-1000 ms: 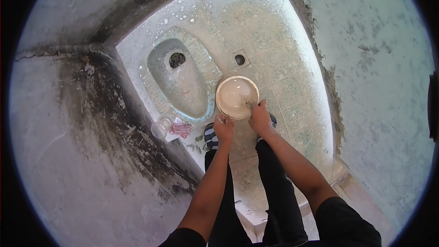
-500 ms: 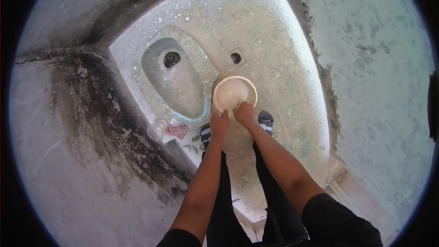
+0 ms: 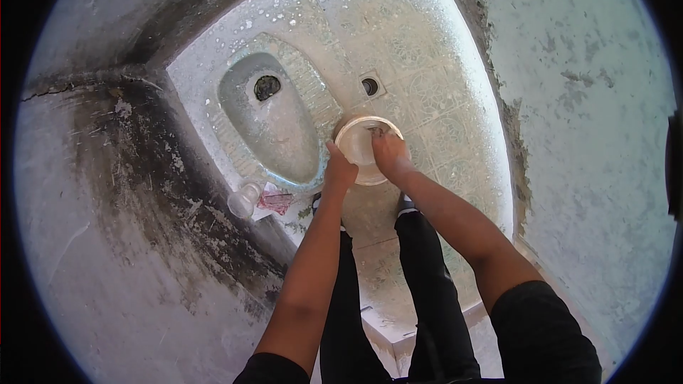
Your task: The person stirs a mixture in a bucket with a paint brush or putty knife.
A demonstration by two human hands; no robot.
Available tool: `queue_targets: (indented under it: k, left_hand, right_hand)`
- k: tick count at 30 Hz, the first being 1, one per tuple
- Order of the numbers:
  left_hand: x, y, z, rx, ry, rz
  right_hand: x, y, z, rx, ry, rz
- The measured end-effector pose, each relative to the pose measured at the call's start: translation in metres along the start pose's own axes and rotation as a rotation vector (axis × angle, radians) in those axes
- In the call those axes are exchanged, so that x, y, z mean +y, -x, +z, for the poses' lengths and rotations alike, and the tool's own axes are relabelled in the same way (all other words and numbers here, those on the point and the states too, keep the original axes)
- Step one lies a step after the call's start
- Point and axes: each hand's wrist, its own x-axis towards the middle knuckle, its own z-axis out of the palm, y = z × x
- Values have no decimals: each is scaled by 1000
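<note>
A round, pale bucket (image 3: 353, 161) with a stained rim is in front of my feet, beside the squat toilet. My left hand (image 3: 341, 170) is closed over the bucket's near left rim. Inside it, near the far right wall, my right hand (image 3: 388, 151) reaches down with its fingers curled together. A small dark bit shows at those fingertips, and I cannot tell what it is. The bucket's inside looks whitish and wet.
The squat toilet (image 3: 274, 121) is set in a raised slab on the left. Beyond the bucket lies a floor drain (image 3: 369, 87). A clear plastic container (image 3: 244, 200) and a red-and-white packet (image 3: 275, 201) lie by the stained left wall (image 3: 163, 192). Patterned tiles (image 3: 445, 121) cover the floor.
My right hand has moved from the bucket's near side to its far right inner wall. My left hand has shifted slightly up and left along the rim.
</note>
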Motion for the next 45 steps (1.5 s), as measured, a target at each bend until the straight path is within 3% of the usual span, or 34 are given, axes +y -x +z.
queue_targets:
  k: [3, 5, 6, 8, 10, 11, 13, 15, 17, 21, 22, 24, 25, 27, 30, 34, 36, 38, 40, 42, 43, 45]
  left_hand:
    - [5, -2, -7, -136, 38, -91]
    - [-4, -9, -5, -266, 96, -146]
    - [-20, -22, 4, -262, 95, -142]
    - [-53, -50, 28, -497, -85, 7]
    - [-25, -33, 9, -465, -37, -38]
    - [-17, -25, 4, -434, 12, -86]
    - [-53, -50, 33, -473, -128, 2]
    - [-56, -53, 38, -507, -271, 96]
    - [-17, -27, 9, -473, 153, -169]
    - [4, -7, -9, -400, 443, -235]
    - [7, -6, -11, -388, 414, -246]
    - [12, -4, -13, -376, 390, -253]
    - [12, -3, -14, -367, 386, -238]
    - [13, -2, -13, -357, 388, -221]
    - [7, -3, -8, -341, 397, -192]
    - [4, -8, -8, -383, 410, -225]
    - [-7, -15, -1, -382, 394, -222]
    - [-31, -36, 19, -445, 65, -29]
    - [-25, -32, 17, -415, 86, -51]
    - [-10, -21, 6, -379, 107, -78]
    - [7, -7, -6, -334, 178, -111]
    - [13, -2, -11, -290, 240, -145]
  right_hand:
    - [-4, -2, 10, -72, -108, -26]
    - [-13, 6, 16, -65, -332, 121]
    - [-18, 8, 16, -59, -333, 120]
    - [-24, 16, 16, -145, -458, 332]
    - [-16, 16, 59, -134, -611, 320]
    - [-15, 15, 72, -98, -726, 414]
    - [-12, 13, 76, -63, -836, 507]
    - [-8, 4, 67, -351, -1778, 919]
    - [-5, 10, 57, -331, -1836, 910]
    - [0, 32, 32, -257, -2057, 865]
    - [-2, 41, 30, -253, -2058, 867]
    - [-5, 60, 26, 356, -562, 160]
    - [-8, 59, 9, 358, -557, 159]
    - [-14, 46, -19, 46, -481, 316]
    - [-11, 12, -6, 4, -282, 268]
    - [-26, 3, 11, -45, -255, 189]
    - [-29, 14, 13, -139, -441, 223]
    - [-30, 23, 28, -122, -491, 257]
    - [-28, 19, 43, -100, -539, 287]
    - [-27, 11, 54, -36, -795, 492]
    - [-26, 8, 53, -36, -795, 489]
    - [-24, -1, 49, -224, -1919, 915]
